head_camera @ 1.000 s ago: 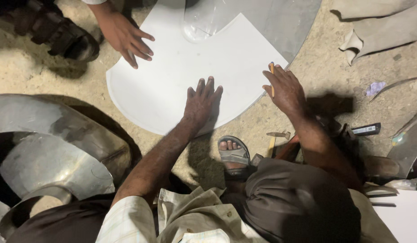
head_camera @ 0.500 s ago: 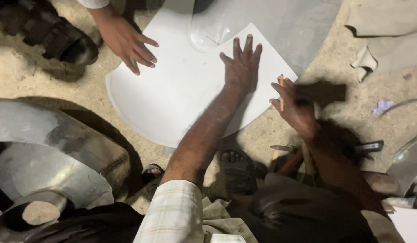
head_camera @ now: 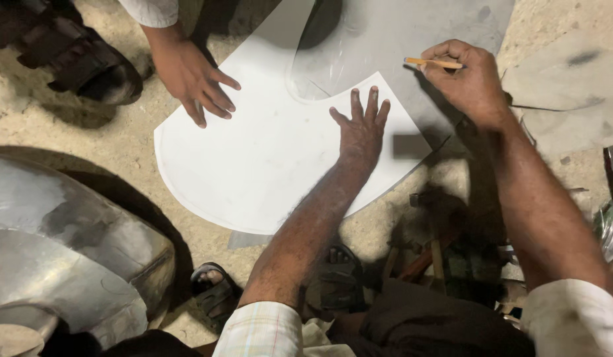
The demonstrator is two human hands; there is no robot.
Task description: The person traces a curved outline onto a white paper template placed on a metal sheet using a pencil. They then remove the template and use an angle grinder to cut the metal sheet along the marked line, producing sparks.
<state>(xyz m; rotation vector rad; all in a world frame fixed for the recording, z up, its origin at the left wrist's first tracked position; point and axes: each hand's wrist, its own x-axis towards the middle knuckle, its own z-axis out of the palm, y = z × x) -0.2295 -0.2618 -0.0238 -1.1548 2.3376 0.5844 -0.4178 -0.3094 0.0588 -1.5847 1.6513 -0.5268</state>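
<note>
On the gritty floor our left hand presses flat, fingers spread, on the white curved template lying over a grey metal sheet. Our right hand pinches an orange pencil above that sheet; a co-worker's hand steadies the template's far edge

There are three hands: the left hand, the right hand and one co-worker's hand; one pencil; one white template; one metal sheet; two sandals

Open grey sheet beyond the pencil grip; boxed in nearside by the left hand; another person's hand far left.
</note>
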